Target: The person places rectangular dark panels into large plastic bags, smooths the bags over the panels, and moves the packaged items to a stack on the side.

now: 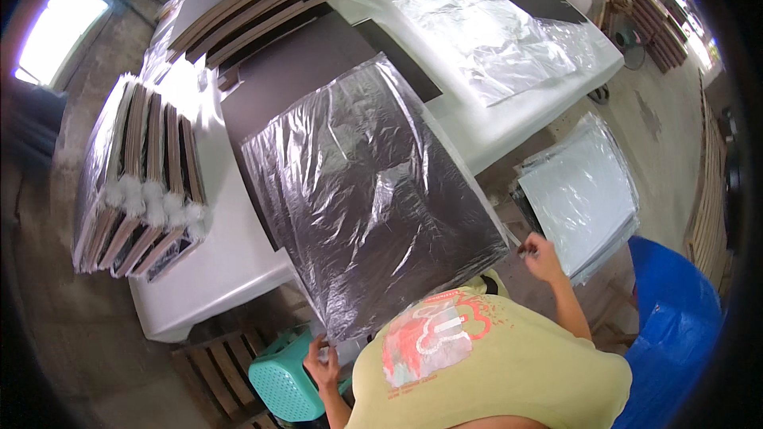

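Before me, a large dark board lies inside a clear plastic bag (373, 183), its wrinkled film full of glare. The bag's near edge reaches my shirt and overhangs the table's near side. At its near left corner, my left hand (322, 364) is closed with the fingertips on the film. My right hand (544, 259) is pinched closed on the film at the near right corner. Beneath the bag lies another dark board (306, 63), bare at its far end.
Bundles of wrapped boards (143, 183) stand at the left on the white table (238, 270). Farther back are stacked brown strips (254, 20) and loose clear plastic (501, 40). A pile of wrapped sheets (584, 199) sits low at right, near blue sheeting (668, 334). A green stool (288, 377) stands lower left.
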The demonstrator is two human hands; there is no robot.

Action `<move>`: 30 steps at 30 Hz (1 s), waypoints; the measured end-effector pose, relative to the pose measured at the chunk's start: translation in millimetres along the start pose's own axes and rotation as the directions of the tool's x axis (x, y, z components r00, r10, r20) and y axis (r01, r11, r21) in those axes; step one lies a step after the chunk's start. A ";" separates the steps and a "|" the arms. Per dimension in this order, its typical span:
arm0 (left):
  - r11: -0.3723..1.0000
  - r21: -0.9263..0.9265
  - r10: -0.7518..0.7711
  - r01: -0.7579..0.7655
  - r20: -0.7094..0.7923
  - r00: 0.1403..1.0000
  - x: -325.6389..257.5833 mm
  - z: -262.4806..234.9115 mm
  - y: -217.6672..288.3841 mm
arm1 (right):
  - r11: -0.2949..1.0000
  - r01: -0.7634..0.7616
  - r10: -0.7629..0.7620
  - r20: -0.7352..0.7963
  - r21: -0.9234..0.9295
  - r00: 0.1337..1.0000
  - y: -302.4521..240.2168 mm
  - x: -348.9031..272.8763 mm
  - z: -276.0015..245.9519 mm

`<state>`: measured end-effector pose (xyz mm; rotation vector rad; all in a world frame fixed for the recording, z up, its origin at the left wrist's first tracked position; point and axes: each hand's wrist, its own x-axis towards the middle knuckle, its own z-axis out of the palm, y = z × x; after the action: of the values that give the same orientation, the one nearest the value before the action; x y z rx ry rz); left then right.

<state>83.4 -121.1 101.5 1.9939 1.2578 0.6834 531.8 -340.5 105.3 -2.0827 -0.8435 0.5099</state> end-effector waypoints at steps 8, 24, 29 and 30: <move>0.606 -0.654 -0.553 0.453 0.062 0.831 77.1 5.3 4.7 | 0.832 -0.280 0.276 0.080 0.478 0.958 -36.6 107.6 48.8; 0.885 -0.193 -0.243 0.423 0.583 0.775 78.7 104.3 35.9 | 0.525 -0.057 0.559 -0.293 0.849 0.776 110.3 -71.9 -46.8; 0.917 -0.161 -0.197 0.364 0.611 0.767 122.0 119.8 68.4 | 0.543 -0.045 0.763 -0.470 0.839 0.445 178.1 -127.3 -38.5; 0.935 -0.141 -0.175 0.326 0.614 0.770 128.3 123.7 73.8 | 0.528 -0.078 0.798 -0.462 0.846 0.386 185.3 -126.8 -38.6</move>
<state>265.6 -58.8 89.4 1.6043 0.9680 0.0444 539.0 -534.6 -13.6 -1.4333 0.5899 0.0271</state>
